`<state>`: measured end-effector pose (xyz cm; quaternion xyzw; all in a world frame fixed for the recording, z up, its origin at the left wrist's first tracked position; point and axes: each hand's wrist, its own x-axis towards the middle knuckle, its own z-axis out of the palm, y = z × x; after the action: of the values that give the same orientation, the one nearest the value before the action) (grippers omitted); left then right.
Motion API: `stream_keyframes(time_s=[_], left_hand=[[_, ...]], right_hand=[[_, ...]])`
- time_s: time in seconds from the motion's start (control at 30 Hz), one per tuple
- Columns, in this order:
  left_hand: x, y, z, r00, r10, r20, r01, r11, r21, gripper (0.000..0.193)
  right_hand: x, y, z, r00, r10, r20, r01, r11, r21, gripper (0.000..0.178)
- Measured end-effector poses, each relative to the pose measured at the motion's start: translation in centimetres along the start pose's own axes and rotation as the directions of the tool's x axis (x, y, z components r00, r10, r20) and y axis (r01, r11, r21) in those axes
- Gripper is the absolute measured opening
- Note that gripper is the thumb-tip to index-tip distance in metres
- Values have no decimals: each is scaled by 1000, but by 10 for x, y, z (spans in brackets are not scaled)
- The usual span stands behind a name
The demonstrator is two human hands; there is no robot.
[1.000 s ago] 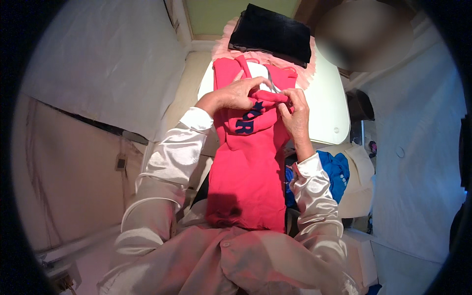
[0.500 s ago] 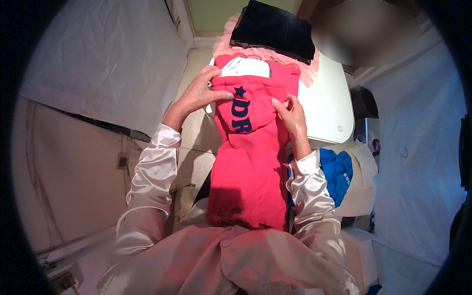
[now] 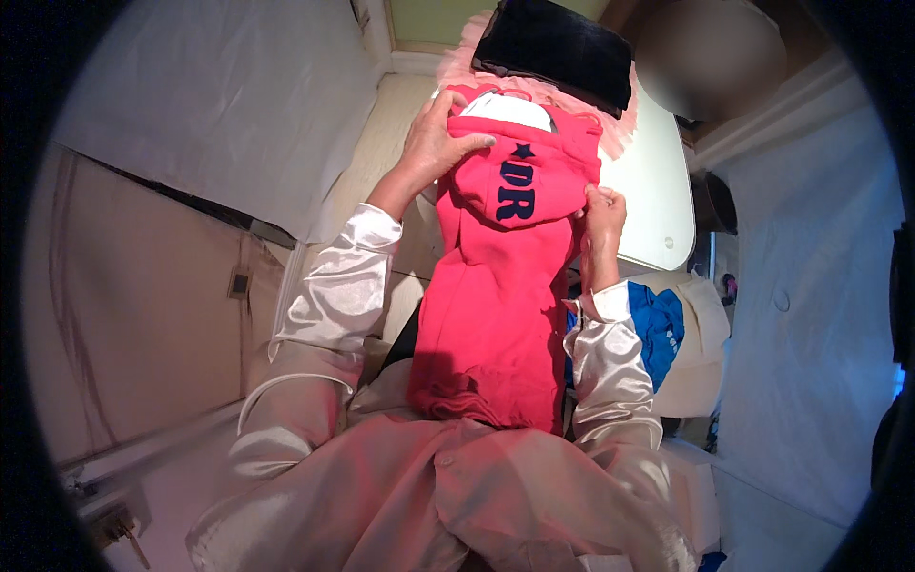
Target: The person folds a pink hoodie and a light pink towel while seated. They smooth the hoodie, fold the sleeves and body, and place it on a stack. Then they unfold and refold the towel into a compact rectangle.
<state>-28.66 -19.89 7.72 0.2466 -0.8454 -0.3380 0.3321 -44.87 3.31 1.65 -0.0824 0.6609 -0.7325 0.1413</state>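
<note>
A bright red hoodie (image 3: pixel 496 315) is spread lengthwise from my lap up onto the white table, its hood (image 3: pixel 477 186) folded down over the front. Dark blue appliqué letters and a star mark the hood. My left hand (image 3: pixel 431 148) grips the hood's upper left edge, thumb stretched over the front and fingers at the rim. At the right side of the hood, my right hand (image 3: pixel 604 214) pinches the edge between thumb and fingers. A white patch (image 3: pixel 507 112) shows in the neck opening, with red cord loops near it.
Beyond the hoodie, a folded black garment (image 3: pixel 553 52) lies on pink ruffled fabric (image 3: pixel 615 138) on the white table (image 3: pixel 658 205). Blue clothing (image 3: pixel 656 334) rests at right on a cream surface (image 3: pixel 701 324). Pale sheeting hangs on both sides.
My right hand has shifted outward and slightly up to the hood's right edge. The hood's lower edge now lies higher and rounder. My left hand stays at its upper left.
</note>
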Motion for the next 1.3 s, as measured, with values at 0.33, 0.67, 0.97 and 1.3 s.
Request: stream_keyframes(time_s=[0.33, 0.67, 0.97, 1.3], left_hand=[[-77, -7, 8, 698, -476, 536, 716, 451, -532, 54], [-61, 25, 20, 803, -351, 481, 554, 141, -821, 30], [-131, 8, 37, 826, -406, 390, 504, 224, -834, 26], [-139, 6, 28, 746, -457, 484, 554, 21, -833, 49]], right_hand=[[-28, -35, 4, 935, 258, 242, -220, 960, -171, 24], [-24, -38, 24, 975, -99, 199, 113, 992, -58, 27], [-88, 9, -12, 996, -42, 79, 42, 999, 9, 21], [-100, 18, -11, 996, -50, 71, 44, 996, 83, 27]])
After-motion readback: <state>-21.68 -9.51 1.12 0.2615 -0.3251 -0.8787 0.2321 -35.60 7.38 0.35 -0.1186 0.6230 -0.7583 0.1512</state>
